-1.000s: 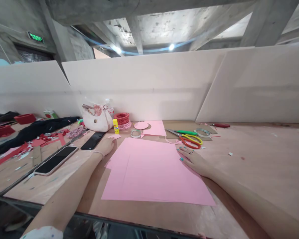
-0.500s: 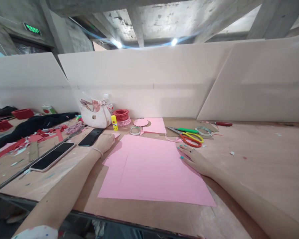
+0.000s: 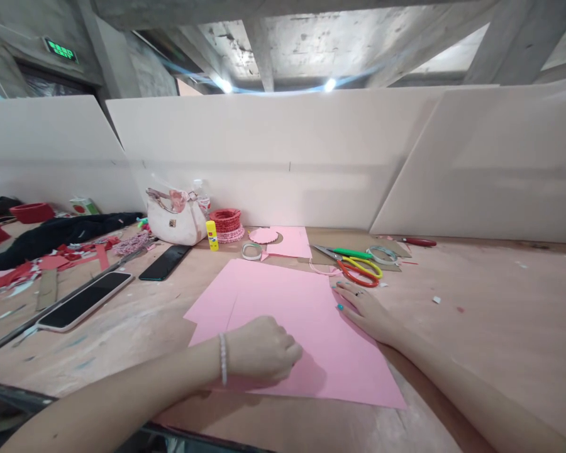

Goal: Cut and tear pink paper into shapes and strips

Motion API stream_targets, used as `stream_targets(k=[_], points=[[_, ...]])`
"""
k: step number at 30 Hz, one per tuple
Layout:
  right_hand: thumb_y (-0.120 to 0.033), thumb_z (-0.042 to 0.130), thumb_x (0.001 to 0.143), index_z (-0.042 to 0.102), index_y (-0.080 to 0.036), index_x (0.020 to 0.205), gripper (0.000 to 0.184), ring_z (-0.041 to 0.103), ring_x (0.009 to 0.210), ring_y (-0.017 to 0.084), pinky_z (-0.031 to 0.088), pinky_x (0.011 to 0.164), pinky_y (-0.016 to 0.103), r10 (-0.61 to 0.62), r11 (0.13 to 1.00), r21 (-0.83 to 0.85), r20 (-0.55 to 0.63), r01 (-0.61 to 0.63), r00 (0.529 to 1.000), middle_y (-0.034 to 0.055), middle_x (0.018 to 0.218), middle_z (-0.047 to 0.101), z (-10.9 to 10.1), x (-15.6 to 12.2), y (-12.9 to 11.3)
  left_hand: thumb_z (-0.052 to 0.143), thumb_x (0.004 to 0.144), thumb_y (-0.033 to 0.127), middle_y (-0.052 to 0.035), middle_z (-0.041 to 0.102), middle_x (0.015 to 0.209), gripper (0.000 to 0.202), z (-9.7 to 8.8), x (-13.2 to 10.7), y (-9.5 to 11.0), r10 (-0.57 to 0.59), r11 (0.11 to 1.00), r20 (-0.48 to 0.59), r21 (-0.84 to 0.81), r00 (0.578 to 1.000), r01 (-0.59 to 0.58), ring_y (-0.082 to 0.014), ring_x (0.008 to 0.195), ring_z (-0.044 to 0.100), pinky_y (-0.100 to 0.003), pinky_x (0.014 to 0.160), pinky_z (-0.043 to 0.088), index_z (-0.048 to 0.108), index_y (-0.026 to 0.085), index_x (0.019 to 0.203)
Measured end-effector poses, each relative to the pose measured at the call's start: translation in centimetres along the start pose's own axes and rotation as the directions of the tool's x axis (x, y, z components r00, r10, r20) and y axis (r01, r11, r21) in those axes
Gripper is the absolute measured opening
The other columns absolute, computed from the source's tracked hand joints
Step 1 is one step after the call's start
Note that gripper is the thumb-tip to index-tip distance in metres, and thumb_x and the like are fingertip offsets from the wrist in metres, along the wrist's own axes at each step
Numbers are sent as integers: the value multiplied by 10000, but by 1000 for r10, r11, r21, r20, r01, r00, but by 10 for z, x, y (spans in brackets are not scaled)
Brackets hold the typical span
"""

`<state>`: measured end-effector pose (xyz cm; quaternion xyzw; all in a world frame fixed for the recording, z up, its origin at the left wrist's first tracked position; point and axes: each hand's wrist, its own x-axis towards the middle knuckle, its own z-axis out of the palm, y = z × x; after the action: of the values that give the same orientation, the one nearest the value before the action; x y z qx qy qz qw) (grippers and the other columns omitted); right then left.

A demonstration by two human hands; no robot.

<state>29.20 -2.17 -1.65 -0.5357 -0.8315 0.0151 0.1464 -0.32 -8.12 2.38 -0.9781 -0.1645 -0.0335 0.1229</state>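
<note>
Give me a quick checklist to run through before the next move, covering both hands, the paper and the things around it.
1. Right hand on the pink paper: ok, spread at its right edge.
2. Left hand free of any object: cannot tell; it is curled over the paper, palm side hidden.
3. Paper fully uncovered: not ok, the left hand blocks part of its near side from view.
4. Scissors off the paper: ok, they lie beyond the right hand's fingertips.
5. Glue stick upright: ok.
6. Black phone off the paper: ok, it lies to the left.
</note>
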Motion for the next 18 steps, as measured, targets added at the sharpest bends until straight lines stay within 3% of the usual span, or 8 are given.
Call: stream_targets(k=[3,8,13,18], points=[[-422,399,849,484,-157,1292,523,392,1264,277,336,1028,454,6,1000,-15,10,-6,1000,121,1382,434,-3,-1,-2,533,783,235,-12,618,672,82,9,0,5,-7,997,-13,-77,1000,6,-160,565,566,-277,483,353,519,179,725],[-433,394,851,513,-162,1266,510,396,1262,277,337,1029,451,22,999,-27,9,-22,1000,112,1376,444,-5,0,-5,526,785,249,-7,619,685,84,19,1,-4,-73,983,-10,-169,997,70,-143,580,553,-263,515,361,523,189,726],[-456,403,847,489,-211,1294,517,379,1273,287,339,1023,472,29,999,-29,-17,-29,999,94,1389,431,3,-1,2,502,794,236,-6,625,701,78,19,0,-4,-56,982,-9,-182,998,53,-143,583,544,-280,507,346,516,191,731],[-454,404,847,502,-189,1281,518,385,1269,287,341,1021,466,30,998,-50,3,-30,1000,109,1390,426,4,-1,4,488,800,213,-10,634,718,61,17,-2,-4,-62,979,-2,-195,998,60,-147,599,549,-276,526,338,531,188,764]])
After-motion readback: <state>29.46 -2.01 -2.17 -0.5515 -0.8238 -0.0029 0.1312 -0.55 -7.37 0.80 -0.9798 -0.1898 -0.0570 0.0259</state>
